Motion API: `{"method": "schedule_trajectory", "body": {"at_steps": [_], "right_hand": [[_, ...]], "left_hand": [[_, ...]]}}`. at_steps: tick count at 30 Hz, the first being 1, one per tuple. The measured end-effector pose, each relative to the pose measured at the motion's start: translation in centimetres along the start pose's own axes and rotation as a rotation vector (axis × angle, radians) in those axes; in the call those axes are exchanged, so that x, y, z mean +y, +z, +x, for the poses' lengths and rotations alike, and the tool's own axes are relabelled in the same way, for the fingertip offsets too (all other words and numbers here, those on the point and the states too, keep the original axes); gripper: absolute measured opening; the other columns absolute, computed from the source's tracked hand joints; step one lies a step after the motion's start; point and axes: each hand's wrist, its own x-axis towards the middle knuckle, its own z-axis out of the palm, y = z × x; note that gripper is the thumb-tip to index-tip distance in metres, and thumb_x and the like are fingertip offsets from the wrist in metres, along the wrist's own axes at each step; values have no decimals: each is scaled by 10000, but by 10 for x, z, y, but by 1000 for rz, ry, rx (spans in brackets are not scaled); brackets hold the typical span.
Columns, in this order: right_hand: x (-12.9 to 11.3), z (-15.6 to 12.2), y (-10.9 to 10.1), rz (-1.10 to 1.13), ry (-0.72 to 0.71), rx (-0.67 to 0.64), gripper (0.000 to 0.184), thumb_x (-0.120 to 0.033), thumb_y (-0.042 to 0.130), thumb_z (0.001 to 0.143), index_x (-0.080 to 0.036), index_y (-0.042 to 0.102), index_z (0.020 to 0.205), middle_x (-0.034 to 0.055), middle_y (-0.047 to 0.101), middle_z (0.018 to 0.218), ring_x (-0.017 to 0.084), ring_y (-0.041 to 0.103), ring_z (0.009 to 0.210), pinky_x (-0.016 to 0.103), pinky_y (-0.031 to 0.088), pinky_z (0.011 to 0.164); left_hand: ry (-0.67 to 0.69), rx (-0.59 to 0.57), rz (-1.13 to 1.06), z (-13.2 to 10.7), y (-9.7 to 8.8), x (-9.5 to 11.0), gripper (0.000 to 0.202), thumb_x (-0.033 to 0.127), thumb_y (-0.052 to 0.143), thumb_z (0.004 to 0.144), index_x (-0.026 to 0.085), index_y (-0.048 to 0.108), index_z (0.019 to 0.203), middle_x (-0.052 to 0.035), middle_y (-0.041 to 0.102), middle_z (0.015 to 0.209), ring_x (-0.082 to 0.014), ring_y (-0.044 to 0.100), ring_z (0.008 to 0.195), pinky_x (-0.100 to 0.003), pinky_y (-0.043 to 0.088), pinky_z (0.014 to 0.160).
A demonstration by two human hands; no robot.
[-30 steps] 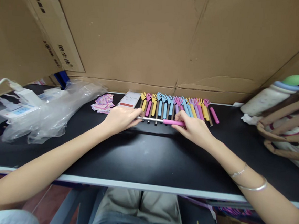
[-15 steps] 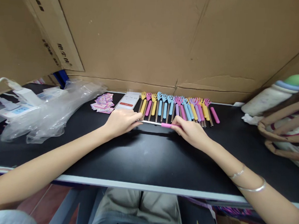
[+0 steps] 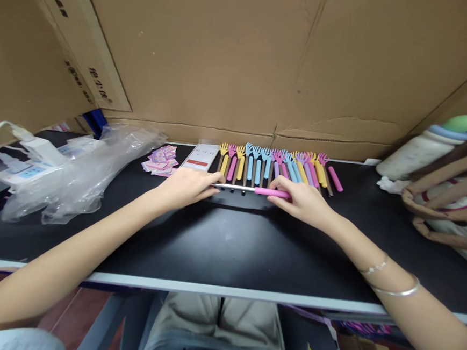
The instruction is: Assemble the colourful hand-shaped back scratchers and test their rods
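Both my hands hold one telescopic back scratcher (image 3: pixel 252 189) crosswise over the black table (image 3: pixel 228 244). My left hand (image 3: pixel 186 186) is closed round its left end, where the head is hidden by my fingers. My right hand (image 3: pixel 302 200) grips its pink handle. A thin silver rod shows between the two hands. Just behind it lies a row of several back scratchers (image 3: pixel 277 165) with yellow, pink, blue and purple hand-shaped heads and matching grips, lined up side by side.
A phone (image 3: pixel 201 157) and a pile of small pink packets (image 3: pixel 161 160) lie left of the row. Crumpled clear plastic bags (image 3: pixel 84 168) and a white power strip (image 3: pixel 27 167) sit far left. A bottle (image 3: pixel 419 149) and a bag with brown straps (image 3: pixel 450 197) stand right. Cardboard walls (image 3: pixel 243 57) enclose the back.
The scratcher's rod shortened half a second ago as my hands came closer, then lengthened again as my right hand drew the pink handle back to the right.
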Motion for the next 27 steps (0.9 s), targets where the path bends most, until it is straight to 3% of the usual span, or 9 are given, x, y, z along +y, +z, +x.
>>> {"method": "schedule_trajectory", "body": {"at_steps": [5,8,16,27], "right_hand": [[7,-1,-2,-67,4,11,223,-444,448,882,-235,504,936,-28,587,648,135,544,568,221,304,527],[9,-1,-3,-81,5,32,255,-459,427,892,-228,480,984,-3,624,721,154,577,624,228,315,540],[9,-2,-3,-129,5,61,277,-491,417,899,-233,516,913,-22,610,668,136,549,580,221,300,523],[8,-2,0,-105,-8,60,380,-495,326,936,-258,620,980,2,674,791,148,596,686,225,317,553]], "left_hand": [[-62,-148,32,0,-5,-12,242,362,355,951,253,534,1072,-5,687,790,-151,639,662,-200,361,556],[-76,-167,41,1,-7,-13,258,356,336,956,246,520,1098,-15,692,790,-163,640,668,-208,363,570],[-64,-63,153,0,2,-12,361,407,289,965,232,600,1022,-40,698,774,-176,643,656,-217,309,516],[21,109,156,-2,8,-16,357,398,326,957,249,649,987,-17,694,686,-154,634,589,-227,254,472]]}}
